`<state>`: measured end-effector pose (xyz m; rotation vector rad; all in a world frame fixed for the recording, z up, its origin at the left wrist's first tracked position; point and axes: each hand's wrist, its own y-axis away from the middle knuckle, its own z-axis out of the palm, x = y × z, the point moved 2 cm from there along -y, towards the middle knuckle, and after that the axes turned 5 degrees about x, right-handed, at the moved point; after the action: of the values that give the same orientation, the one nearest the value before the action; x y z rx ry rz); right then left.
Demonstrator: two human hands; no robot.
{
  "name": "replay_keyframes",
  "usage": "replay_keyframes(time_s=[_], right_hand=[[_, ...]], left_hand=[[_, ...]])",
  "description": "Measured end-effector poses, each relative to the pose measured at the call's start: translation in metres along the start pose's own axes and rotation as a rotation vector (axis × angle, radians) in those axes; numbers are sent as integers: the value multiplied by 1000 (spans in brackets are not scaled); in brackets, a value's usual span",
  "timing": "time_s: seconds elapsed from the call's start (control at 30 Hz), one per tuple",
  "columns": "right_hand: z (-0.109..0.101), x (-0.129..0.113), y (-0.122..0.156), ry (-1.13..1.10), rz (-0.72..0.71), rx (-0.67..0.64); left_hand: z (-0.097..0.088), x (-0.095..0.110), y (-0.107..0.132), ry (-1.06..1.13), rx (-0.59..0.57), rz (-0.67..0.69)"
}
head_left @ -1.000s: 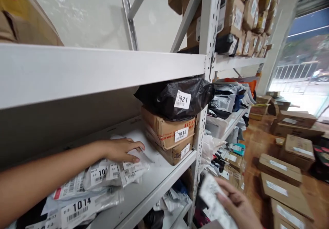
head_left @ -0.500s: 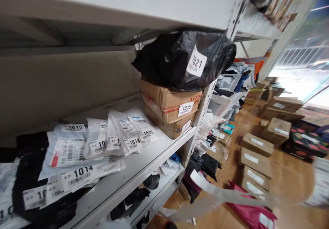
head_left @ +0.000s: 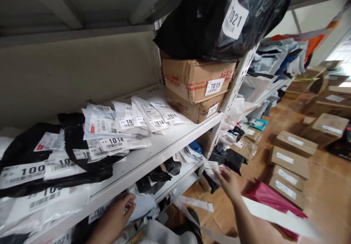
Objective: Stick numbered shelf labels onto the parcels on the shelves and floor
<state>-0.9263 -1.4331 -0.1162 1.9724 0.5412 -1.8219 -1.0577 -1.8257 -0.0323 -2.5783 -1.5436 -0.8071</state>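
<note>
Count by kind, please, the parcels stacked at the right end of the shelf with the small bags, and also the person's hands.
Black bag: 1 bag
Upper cardboard box and lower cardboard box: 2 boxes
Left hand and right hand: 2 hands
Total: 5

White slip [head_left: 211,166], seemingly grey-printed, black bag [head_left: 200,26], brown carton [head_left: 178,79] with red lettering [head_left: 226,75].

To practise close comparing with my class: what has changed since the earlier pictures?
The left hand has left the small packets and come down before the lower shelf. The right hand still has white paper at its fingers. The black bag stays atop the boxes.
</note>
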Motion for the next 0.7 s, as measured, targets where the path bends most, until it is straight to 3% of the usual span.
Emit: replay_keyframes(time_s=[0.13,0.2,0.3,0.7], right_hand=[[71,13,41,-132,33,-171],[89,17,60,-181,58,-229],[98,20,79,-239,89,-258],[75,22,92,-423,185,-89]], left_hand=[[11,1,-17,-89,302,56],[14,8,-23,-85,400,128],[16,23,-41,-89,451,248],[7,48,-136,-102,85,540]])
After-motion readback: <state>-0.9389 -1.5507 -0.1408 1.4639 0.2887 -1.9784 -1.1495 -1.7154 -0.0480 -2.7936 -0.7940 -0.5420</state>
